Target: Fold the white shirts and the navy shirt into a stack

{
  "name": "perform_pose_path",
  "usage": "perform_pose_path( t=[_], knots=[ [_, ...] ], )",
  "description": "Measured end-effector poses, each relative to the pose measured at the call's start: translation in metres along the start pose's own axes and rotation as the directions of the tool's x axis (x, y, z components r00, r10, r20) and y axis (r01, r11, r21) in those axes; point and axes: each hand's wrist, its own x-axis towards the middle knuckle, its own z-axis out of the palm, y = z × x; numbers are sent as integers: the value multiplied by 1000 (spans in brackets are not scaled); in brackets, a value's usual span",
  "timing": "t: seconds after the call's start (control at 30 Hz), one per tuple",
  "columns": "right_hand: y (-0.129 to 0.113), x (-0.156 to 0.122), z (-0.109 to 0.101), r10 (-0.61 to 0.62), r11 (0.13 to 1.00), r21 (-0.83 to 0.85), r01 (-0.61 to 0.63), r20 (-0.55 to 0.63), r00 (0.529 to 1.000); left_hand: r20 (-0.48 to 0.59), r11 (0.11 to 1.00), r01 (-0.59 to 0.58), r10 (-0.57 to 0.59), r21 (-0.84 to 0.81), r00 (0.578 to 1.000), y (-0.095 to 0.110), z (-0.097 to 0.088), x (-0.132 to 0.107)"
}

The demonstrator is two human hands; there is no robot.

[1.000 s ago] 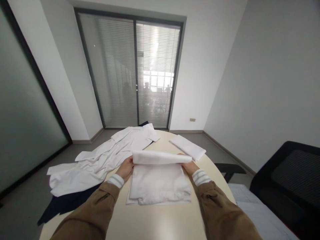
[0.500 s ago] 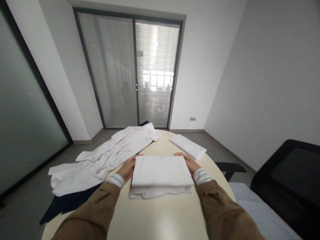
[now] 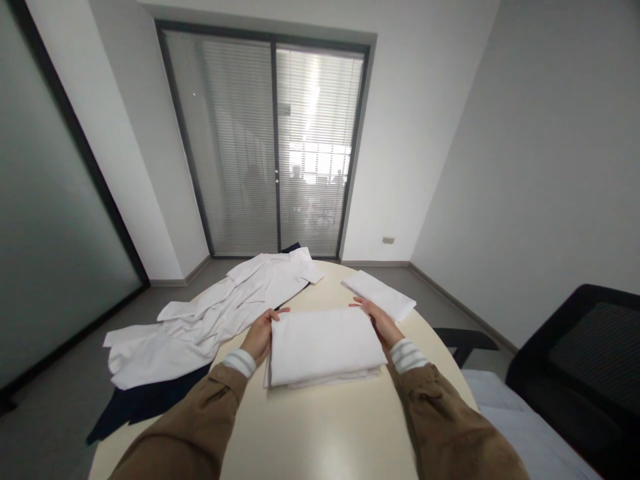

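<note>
A folded white garment (image 3: 327, 343) lies in front of me as a flat rectangular bundle, with under layers showing along its left and near edges. My left hand (image 3: 260, 333) is closed at its far left corner, forefinger stretched along the far edge. At the opposite far corner, my right hand (image 3: 379, 320) grips the right side, with fingertips reaching over the far edge. Parts of both hands' fingers are hidden by the cloth. Just beyond my right hand rests another folded white cloth (image 3: 383, 295).
Loose white garments (image 3: 215, 313) spread along the left side of the round cream table (image 3: 320, 433), over dark navy cloth (image 3: 155, 400). A black mesh chair (image 3: 580, 360) stands at the right, near pale cloth (image 3: 515, 420). Glass doors with blinds (image 3: 275, 147) are behind.
The folded garment's top layer has come down nearer the under layers, covering more of them. My hands stay at its sides, fingers slightly more stretched. The view has shifted a little.
</note>
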Motion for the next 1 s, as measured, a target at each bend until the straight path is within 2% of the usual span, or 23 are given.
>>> perform_pose_path(
  t=[0.1, 0.17, 0.3, 0.37, 0.4, 0.43, 0.47, 0.5, 0.57, 0.6, 0.67, 0.77, 0.87, 0.93, 1.0],
  knots=[
    [5, 0, -2, 35, 989, -143, -30, 36, 999, 21, 999, -9, 10, -38, 1000, 1, 1, -1],
    [10, 1, -5, 37, 987, -160, -20, 105, 994, 26, 1000, -23, 23, -15, 999, 2, -1, 0],
    [22, 6, -11, -30, 980, -190, 61, 160, 987, -32, 990, -87, 91, 114, 995, 4, -6, 7],
    [27, 10, -12, -59, 971, -220, 92, 155, 986, -57, 943, -183, 206, 277, 977, 8, -5, 7],
    [28, 11, -13, -72, 966, -237, 108, 154, 985, -23, 876, -256, 291, 409, 956, 10, -2, 5],
    [29, 11, -12, -88, 958, -258, 126, 154, 984, 57, 757, -338, 371, 559, 927, 12, 1, 1],
    [29, 12, -12, -102, 947, -287, 145, 157, 982, 179, 588, -417, 420, 693, 890, 13, 5, -5],
    [29, 11, -12, -115, 931, -326, 162, 160, 980, 319, 406, -485, 411, 774, 854, 13, 9, -13],
    [26, 9, -11, -140, 874, -444, 198, 161, 977, 533, 93, -573, 272, 814, 801, 10, 18, -29],
    [24, 8, -10, -155, 828, -516, 219, 166, 974, 595, -31, -600, 177, 799, 784, 7, 22, -37],
    [18, 3, -8, -206, 718, -640, 272, 178, 962, 651, -202, -638, -5, 743, 759, 2, 26, -48],
    [3, -10, 4, -311, 504, -785, 361, 224, 924, 648, -308, -663, -166, 682, 743, -1, 26, -54],
    [-13, -30, 31, -332, 249, -879, 408, 318, 888, 640, -352, -670, -215, 654, 738, 0, 25, -53],
    [-18, -45, 54, -293, 155, -881, 447, 391, 873, 642, -371, -671, -218, 642, 735, 0, 23, -53],
    [-16, -59, 73, -215, 113, -879, 464, 434, 875, 655, -384, -675, -204, 630, 727, -2, 22, -53]
  ],
)
